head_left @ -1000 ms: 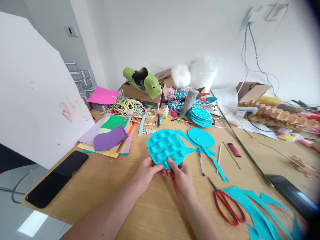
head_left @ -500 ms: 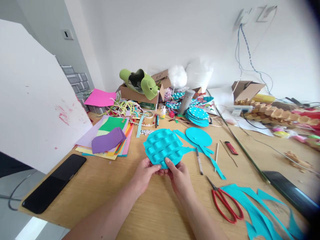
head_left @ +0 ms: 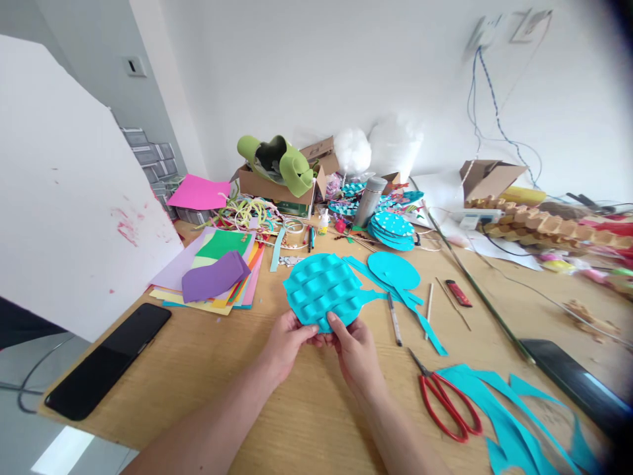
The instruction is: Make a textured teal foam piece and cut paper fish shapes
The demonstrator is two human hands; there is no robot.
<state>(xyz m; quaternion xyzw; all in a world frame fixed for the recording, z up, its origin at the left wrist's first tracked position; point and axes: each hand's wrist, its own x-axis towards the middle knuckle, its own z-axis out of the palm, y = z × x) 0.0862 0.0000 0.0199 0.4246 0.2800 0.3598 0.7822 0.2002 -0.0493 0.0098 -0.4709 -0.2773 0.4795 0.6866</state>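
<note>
A turquoise woven piece [head_left: 324,287], roughly round with a raised checkered surface, is held up over the table's middle. My left hand [head_left: 289,340] grips its lower left edge, thumb on top and fingers beneath. At the lower right edge my right hand [head_left: 352,340] pinches it the same way. Right of the piece lie a flat turquoise disc [head_left: 393,269] and turquoise strips [head_left: 429,330]. A pen [head_left: 394,320] rests close to them. Red-handled scissors [head_left: 448,404] lie beside turquoise scraps [head_left: 514,422] at the lower right.
Colored paper sheets [head_left: 217,274] and a black phone [head_left: 109,359] are on the left. Behind stand a grey bottle [head_left: 370,201] and a cardboard box [head_left: 277,188]. A long green stick [head_left: 475,284] crosses the right side, near a red cutter [head_left: 459,293] and a dark device [head_left: 573,379].
</note>
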